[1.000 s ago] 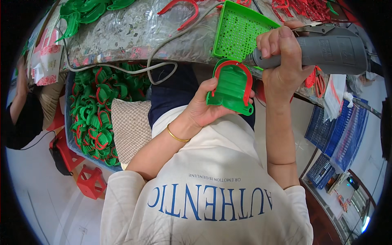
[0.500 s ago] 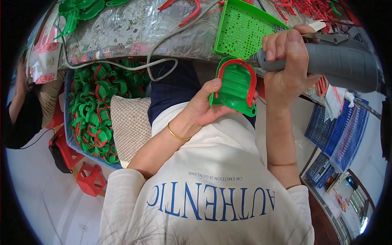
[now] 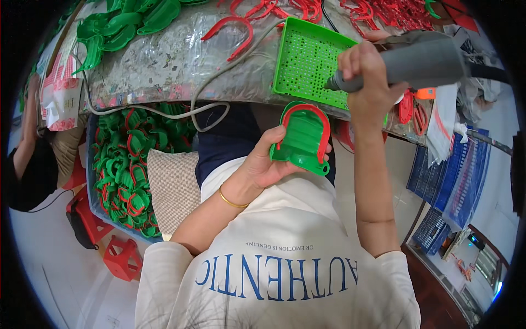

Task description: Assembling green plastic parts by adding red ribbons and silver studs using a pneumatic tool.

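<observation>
My left hand holds a green plastic scoop-like piece from its left side, thumb on the near face. A red U-shaped strip lies along the rim of the piece, its curve at the far end. My right hand is wrapped round a grey electric screwdriver, tilted with its tip to the left. That tip is over the right part of a bright green perforated tray, apart from the green piece. Whether the tip touches anything in the tray I cannot tell.
Green pieces and red strips lie on the worktable, crossed by a grey cable. A blue bin full of assembled pieces stands left of my legs. Nearby are a red stool, another person and blue crates.
The screwdriver tip has left the green piece's far rim and is over the tray. My left hand and the green piece sit lower in view; the whole view has shifted slightly.
</observation>
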A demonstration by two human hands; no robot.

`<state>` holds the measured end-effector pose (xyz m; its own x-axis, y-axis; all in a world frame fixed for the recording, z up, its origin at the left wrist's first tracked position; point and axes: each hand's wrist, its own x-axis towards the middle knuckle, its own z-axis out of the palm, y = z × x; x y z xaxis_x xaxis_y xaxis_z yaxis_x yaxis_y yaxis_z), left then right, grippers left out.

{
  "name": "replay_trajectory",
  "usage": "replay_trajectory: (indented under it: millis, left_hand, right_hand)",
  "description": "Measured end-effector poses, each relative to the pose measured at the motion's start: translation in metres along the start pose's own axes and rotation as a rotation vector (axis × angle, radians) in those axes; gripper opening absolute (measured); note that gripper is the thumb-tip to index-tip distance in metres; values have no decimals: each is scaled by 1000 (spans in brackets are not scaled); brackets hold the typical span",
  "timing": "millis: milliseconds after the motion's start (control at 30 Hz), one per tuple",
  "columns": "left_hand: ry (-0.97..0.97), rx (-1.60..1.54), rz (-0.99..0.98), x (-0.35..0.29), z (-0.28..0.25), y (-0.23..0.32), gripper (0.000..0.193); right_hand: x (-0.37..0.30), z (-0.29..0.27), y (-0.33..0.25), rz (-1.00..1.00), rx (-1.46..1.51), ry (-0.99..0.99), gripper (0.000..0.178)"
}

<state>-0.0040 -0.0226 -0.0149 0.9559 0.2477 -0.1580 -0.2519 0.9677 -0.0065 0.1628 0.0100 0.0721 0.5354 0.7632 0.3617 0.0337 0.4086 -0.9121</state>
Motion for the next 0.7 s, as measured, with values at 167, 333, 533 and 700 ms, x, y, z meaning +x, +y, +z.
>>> replay_trajectory:
  millis: [167,333,533,700]
  left_hand:
    - [-19,-4,25,2,-4,2,73]
    - [-32,-73,13,4,-10,3,73]
    - [-34,-99,15,4,-12,4,73]
    - [-30,-108,14,3,-14,3,73]
  right_hand:
    - [-2,1,25,31,-29,65,20]
    - [-3,-2,35,24,-53,55,19]
    - [-5,-1,38,25,-38,70,17]
    - [-6,-1,45,13,86,71,17]
